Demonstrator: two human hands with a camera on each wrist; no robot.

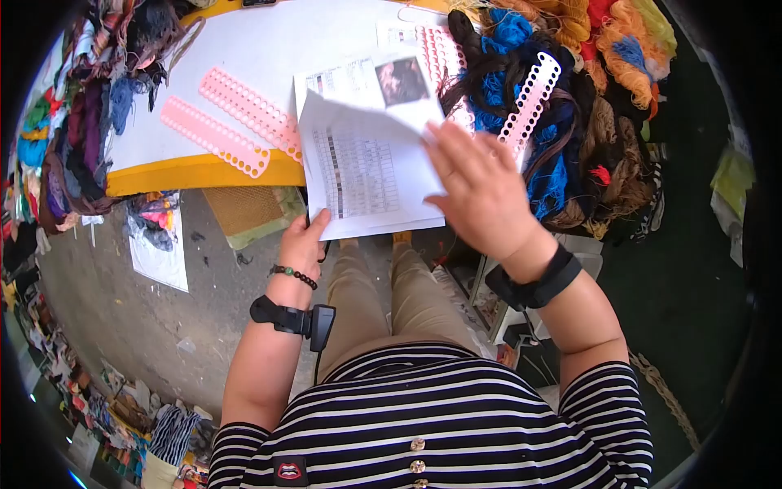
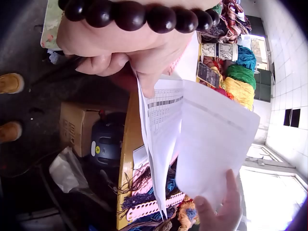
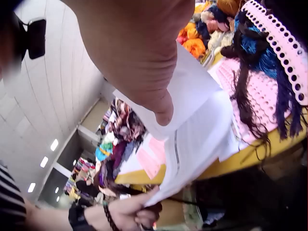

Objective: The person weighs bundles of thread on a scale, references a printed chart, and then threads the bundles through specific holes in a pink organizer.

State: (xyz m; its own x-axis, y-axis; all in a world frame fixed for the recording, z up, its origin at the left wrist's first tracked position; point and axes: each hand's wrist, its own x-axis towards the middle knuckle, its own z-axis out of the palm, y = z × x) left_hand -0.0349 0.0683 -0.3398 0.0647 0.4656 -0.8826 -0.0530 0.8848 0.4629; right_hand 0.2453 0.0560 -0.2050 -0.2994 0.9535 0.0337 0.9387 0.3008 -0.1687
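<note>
A stack of printed sheets with a table of rows hangs over the table's near edge. My left hand pinches its lower left corner, thumb on the printed face. The top sheet is lifted and bent over, its blank side showing in the left wrist view. My right hand is spread with straight fingers at the sheets' right side. In the right wrist view its thumb lies against the white paper. A sheet with a dark picture shows behind the lifted page.
Pink perforated strips lie left of the sheets on the white table with a yellow edge. A white-and-pink strip rests on dark and blue yarn at right. Hanks of yarn hang at far left. A cardboard box stands below.
</note>
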